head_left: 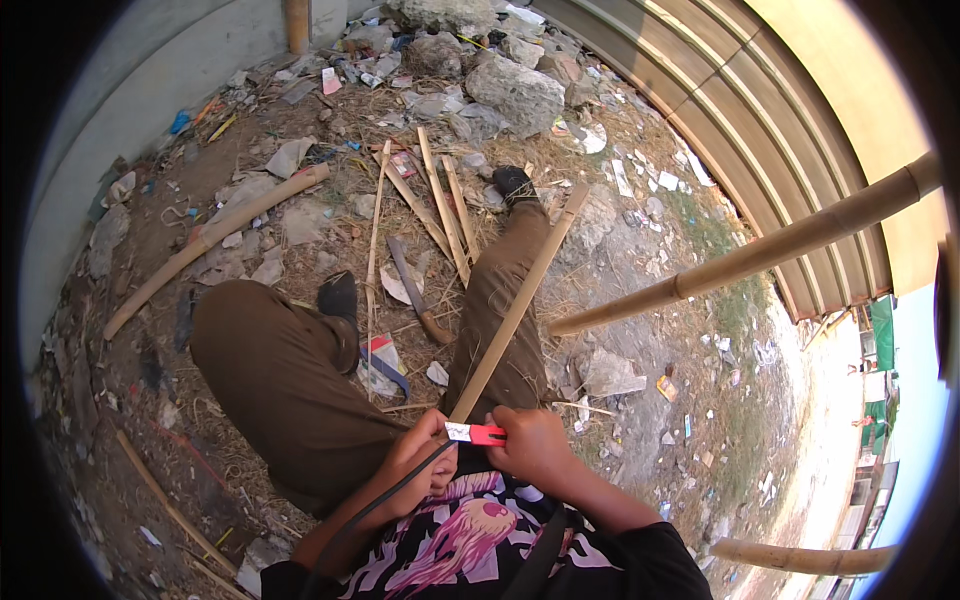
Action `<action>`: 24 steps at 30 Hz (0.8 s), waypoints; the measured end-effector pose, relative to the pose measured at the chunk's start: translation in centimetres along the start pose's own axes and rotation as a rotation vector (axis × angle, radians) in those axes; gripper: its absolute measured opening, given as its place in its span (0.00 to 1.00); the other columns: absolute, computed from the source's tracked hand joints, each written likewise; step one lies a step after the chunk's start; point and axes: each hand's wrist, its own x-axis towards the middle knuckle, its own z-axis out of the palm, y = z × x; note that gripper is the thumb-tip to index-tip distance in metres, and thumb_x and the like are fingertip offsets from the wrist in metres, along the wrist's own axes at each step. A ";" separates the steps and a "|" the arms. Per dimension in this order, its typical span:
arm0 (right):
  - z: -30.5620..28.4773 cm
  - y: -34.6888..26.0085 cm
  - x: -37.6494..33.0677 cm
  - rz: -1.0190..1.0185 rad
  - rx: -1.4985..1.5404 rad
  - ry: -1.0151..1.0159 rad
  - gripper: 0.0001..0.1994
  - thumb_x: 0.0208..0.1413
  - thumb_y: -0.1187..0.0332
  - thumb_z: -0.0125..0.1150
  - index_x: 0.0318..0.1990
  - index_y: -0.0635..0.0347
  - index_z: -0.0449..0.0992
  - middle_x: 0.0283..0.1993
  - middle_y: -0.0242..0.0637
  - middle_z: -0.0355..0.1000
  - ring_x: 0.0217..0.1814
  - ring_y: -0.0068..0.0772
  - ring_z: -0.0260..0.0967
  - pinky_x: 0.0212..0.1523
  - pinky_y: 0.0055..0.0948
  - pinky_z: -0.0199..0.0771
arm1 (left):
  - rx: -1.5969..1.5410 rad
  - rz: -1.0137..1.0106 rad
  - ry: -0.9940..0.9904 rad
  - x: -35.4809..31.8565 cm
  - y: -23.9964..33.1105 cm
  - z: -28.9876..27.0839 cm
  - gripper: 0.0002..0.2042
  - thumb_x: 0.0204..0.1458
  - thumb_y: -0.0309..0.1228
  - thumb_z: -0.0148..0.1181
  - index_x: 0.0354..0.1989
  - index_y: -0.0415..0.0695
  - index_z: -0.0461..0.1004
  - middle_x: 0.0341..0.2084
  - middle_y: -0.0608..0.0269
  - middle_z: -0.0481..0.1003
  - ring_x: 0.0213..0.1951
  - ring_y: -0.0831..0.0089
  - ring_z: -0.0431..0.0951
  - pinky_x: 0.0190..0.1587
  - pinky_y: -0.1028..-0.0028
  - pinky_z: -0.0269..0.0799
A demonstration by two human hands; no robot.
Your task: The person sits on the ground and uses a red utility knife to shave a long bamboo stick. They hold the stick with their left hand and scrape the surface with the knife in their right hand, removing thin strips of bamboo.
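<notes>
A long split bamboo strip [520,303] slants up from my lap across my right leg. My left hand [418,462] is closed around its near end, fingers curled by my belly. In my right hand [532,442] is a small red and white box cutter [485,435] with a black slot, gripped from the right. The cutter lies across the strip's near end, beside my left fingers; its blade cannot be made out. Between my legs a machete [408,284] with a wooden handle rests on the ground. Several more bamboo strips [437,195] lie beyond it.
A thick bamboo piece [215,240] lies on the left. One bamboo pole [750,250] slants in from the right, another [805,557] lower down. Rocks [515,92] and litter cover the far ground, between a grey wall [150,90] and a corrugated sheet wall [745,110].
</notes>
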 end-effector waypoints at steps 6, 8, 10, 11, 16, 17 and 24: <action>-0.1 -0.3 0.9 0.001 -0.042 0.076 0.08 0.46 0.62 0.63 0.29 0.57 0.77 0.23 0.44 0.76 0.26 0.50 0.76 0.28 0.46 0.76 | 0.154 0.043 0.000 0.0 -0.4 -0.4 0.04 0.69 0.31 0.40 0.40 0.47 0.55 0.21 0.72 0.56 0.18 0.86 0.53 0.21 0.83 0.48; 0.8 0.0 1.4 -0.008 -0.028 0.107 0.09 0.46 0.62 0.63 0.28 0.56 0.77 0.24 0.44 0.76 0.26 0.50 0.76 0.29 0.46 0.76 | 0.155 0.048 0.034 -0.2 -0.3 -0.4 0.05 0.69 0.32 0.40 0.39 0.47 0.55 0.21 0.72 0.56 0.19 0.86 0.53 0.21 0.83 0.49; 0.9 0.0 1.7 0.001 -0.025 0.117 0.09 0.46 0.62 0.63 0.28 0.57 0.77 0.24 0.45 0.76 0.27 0.51 0.76 0.30 0.46 0.76 | 0.170 0.060 0.048 -0.3 -0.1 -0.3 0.06 0.69 0.32 0.40 0.39 0.46 0.55 0.22 0.72 0.56 0.19 0.86 0.53 0.21 0.83 0.49; 0.7 -0.2 1.8 0.012 -0.028 0.114 0.09 0.46 0.62 0.63 0.28 0.58 0.77 0.25 0.46 0.76 0.27 0.52 0.76 0.31 0.47 0.76 | 0.187 0.071 0.047 -0.3 0.0 -0.3 0.06 0.69 0.31 0.40 0.39 0.46 0.55 0.22 0.71 0.56 0.19 0.86 0.53 0.21 0.83 0.50; -0.6 3.4 4.7 0.262 0.090 0.274 0.12 0.51 0.64 0.59 0.27 0.67 0.75 0.23 0.56 0.72 0.28 0.62 0.73 0.32 0.52 0.72 | 0.336 0.080 0.039 -0.1 -0.6 -0.2 0.06 0.68 0.29 0.41 0.37 0.45 0.55 0.23 0.71 0.57 0.20 0.86 0.55 0.21 0.82 0.52; -1.0 5.2 5.9 0.350 0.114 0.300 0.12 0.50 0.64 0.57 0.29 0.67 0.77 0.25 0.58 0.73 0.31 0.63 0.73 0.35 0.54 0.73 | 0.349 0.085 0.032 -0.2 -0.7 -0.3 0.06 0.67 0.29 0.42 0.37 0.45 0.55 0.23 0.70 0.58 0.21 0.86 0.55 0.21 0.81 0.53; -5.6 8.5 10.8 0.452 0.215 0.425 0.17 0.57 0.63 0.54 0.25 0.72 0.74 0.21 0.59 0.69 0.26 0.61 0.72 0.32 0.50 0.69 | 0.372 0.063 0.028 -0.1 0.5 1.0 0.07 0.67 0.29 0.42 0.36 0.45 0.55 0.22 0.72 0.58 0.21 0.87 0.56 0.21 0.81 0.54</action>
